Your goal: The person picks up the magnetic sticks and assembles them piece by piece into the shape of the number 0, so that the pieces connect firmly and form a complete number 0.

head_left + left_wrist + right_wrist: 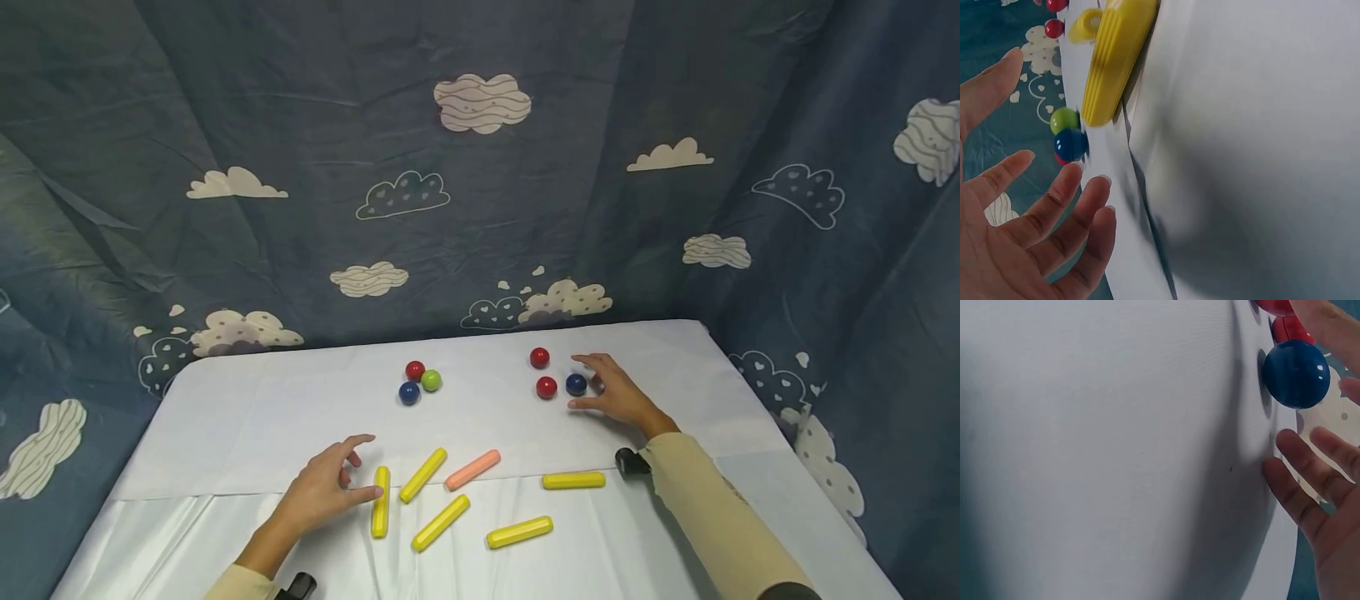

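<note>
**Student:** What state is the right hand in?

**Tutor:** Its thumb and fingers stand apart, curving about a dark blue ball. In the right wrist view, space separates this ball from the lower fingertips; contact with the thumb cannot be told.

**Student:** And the ball's position?

**Tutor:** It rests on the white-covered desk, toward the far edge and right of the middle. Two red balls, one farther back and one nearer, lie just to its left.

**Student:** Describe the left hand.

**Tutor:** Thumb and fingers are likewise apart, with nothing held. In the head view the thumb tip overlaps the edge of the leftmost yellow stick; the left wrist view shows a gap between them. That stick lies nearly lengthwise to the viewer.

**Student:** What surrounds these?

**Tutor:** Right of that stick are four other yellow sticks, one of them slanted, and a single pink stick. Farther back, a close group comprises a red ball, a green ball and a second blue ball. A dark curtain printed with pale clouds hangs behind.
</note>
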Motion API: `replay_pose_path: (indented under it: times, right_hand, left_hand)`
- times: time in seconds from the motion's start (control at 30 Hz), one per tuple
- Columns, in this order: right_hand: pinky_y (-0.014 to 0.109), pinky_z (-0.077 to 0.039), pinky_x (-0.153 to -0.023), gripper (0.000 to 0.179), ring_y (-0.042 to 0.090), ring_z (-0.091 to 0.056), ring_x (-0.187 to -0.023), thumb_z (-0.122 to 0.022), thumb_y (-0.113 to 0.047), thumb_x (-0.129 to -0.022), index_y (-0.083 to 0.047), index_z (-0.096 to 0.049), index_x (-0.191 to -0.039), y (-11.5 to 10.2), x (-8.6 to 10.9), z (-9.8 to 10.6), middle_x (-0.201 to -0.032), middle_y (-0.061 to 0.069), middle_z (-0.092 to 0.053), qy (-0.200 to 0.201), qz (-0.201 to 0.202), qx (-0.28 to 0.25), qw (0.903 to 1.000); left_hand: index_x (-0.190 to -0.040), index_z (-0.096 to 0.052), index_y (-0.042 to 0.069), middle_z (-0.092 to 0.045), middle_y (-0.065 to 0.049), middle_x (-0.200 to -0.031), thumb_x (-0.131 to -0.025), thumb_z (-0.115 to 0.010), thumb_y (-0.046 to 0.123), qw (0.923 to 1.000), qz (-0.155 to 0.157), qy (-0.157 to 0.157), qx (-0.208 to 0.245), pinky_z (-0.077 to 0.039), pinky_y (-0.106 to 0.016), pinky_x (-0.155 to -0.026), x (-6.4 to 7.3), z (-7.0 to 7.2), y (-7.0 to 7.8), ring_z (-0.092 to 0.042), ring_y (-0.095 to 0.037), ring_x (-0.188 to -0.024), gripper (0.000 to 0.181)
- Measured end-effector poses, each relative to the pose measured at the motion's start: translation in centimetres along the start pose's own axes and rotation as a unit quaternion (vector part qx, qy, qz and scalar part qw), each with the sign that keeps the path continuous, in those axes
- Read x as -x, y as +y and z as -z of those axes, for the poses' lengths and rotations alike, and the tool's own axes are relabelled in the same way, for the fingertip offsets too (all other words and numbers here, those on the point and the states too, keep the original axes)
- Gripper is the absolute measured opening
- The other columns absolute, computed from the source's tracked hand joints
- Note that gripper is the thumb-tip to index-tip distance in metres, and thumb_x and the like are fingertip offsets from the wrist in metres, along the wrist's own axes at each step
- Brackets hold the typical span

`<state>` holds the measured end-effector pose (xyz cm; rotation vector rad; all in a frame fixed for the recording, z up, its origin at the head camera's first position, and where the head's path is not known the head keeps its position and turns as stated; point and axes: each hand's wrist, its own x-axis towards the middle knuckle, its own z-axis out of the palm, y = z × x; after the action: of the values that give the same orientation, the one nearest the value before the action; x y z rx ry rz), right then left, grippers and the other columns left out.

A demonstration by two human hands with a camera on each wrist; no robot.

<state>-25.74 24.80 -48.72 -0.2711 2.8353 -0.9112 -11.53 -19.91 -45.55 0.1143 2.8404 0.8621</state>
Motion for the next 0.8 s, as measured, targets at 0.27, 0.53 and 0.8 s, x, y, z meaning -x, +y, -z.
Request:
replay_pose_path:
  times: [0.27,0.53,0.8]
  right_hand:
    - [0.048,-0.047,-0.094,0.075,0.032,-0.052,-0.106,-0.084,-0.026,-0.075,-0.010,-0.047,-0.138,0.4,-0.4,-0.1,-0.130,0.019,-0.052,-0.007,-0.018,-0.048,0.9987]
    - [0.046,-0.048,-0.093,0.063,0.032,-0.053,-0.104,-0.081,-0.026,-0.078,-0.011,-0.053,-0.133,0.6,-0.7,0.0,-0.124,0.020,-0.056,-0.015,-0.012,-0.057,0.9982]
    - [0.044,-0.048,-0.091,0.055,0.029,-0.052,-0.099,-0.080,-0.022,-0.080,-0.010,-0.058,-0.128,0.7,-0.8,-0.2,-0.114,0.014,-0.058,-0.006,-0.015,-0.070,0.9974]
  left_hand:
    - [-0.133,-0.053,0.020,-0.056,0.003,-0.092,-0.070,-0.086,0.035,0.9987,0.035,-0.024,0.029,-0.041,-0.029,-0.060,0.1,-1.2,0.4,-0.049,-0.012,-0.071,0.073]
    - [-0.133,-0.053,0.019,-0.053,0.004,-0.079,-0.071,-0.085,0.035,0.9980,0.034,-0.035,0.040,-0.038,-0.027,-0.057,0.1,-1.9,0.2,-0.046,-0.013,-0.064,0.071]
    - [-0.131,-0.055,0.021,-0.051,0.006,-0.075,-0.070,-0.084,0.042,0.9980,0.033,-0.041,0.034,-0.032,-0.026,-0.053,-0.2,-2.6,0.1,-0.042,-0.013,-0.061,0.071]
